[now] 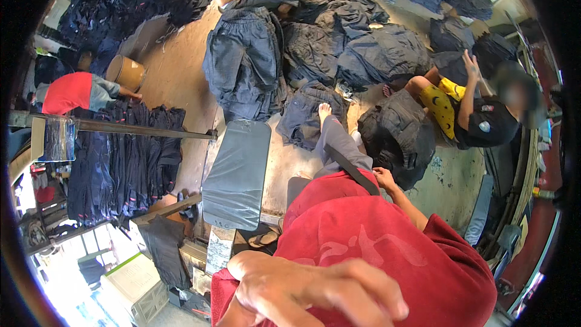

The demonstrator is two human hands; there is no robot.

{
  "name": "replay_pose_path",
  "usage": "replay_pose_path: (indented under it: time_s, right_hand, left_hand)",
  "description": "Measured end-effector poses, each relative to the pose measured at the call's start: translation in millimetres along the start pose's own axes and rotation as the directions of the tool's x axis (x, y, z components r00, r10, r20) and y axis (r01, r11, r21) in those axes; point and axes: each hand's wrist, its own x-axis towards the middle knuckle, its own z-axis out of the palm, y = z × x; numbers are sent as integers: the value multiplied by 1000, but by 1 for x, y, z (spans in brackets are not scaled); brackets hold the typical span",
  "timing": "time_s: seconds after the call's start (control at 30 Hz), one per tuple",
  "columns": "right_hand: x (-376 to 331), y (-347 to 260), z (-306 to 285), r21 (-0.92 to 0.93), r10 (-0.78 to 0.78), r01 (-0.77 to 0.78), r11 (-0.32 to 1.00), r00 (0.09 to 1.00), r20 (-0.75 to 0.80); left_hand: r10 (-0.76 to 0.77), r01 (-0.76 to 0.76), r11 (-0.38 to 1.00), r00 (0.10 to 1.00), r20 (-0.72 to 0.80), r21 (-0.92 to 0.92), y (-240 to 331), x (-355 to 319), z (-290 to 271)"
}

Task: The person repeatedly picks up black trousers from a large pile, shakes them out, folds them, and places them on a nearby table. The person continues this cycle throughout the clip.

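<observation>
**Hazard note**

- The left hand (308, 290) lies against the red shirt (375, 248), fingers loosely spread, holding nothing.
- The right hand (384, 177) sits just beside the black garment bundle (396, 136). Whether it is gripping cannot be told.
- The bundle is heaped on the floor between the outstretched leg and a seated person (478, 115).
- Probable fault: a one-handed pull drags the whole heap, which may slump onto that person.
- The bare foot (325, 109) touches dark jeans (302, 118) and could soil or snag them.

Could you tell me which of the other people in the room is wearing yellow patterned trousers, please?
The person seated at the right, in a dark top; those at the top and left wear none.
</observation>
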Motion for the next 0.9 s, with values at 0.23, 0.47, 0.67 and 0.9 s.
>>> replay_pose_path:
  time_s: [0.23, 0.47, 0.67, 0.9]
  right_hand:
    - [79, -72, -17, 147, 53, -66, 987, 995, 90]
    - [216, -227, -1, 230, -159, 142, 963, 986, 57]
    - [404, -324, 91, 403, -24, -65, 913, 977, 213]
    - [647, -356, 199, -113, -121, 121, 986, 993, 8]
  left_hand:
    - [142, 790, -140, 613, -777, 597, 21, -69, -157]
    - [584, 742, -613, 196, -788, -270, 6, -237, -288]
    - [829, 790, -375, 50, -558, -485, -15, -291, -312]
    - [862, 795, -267, -55, -503, -545, -20, -287, -341]
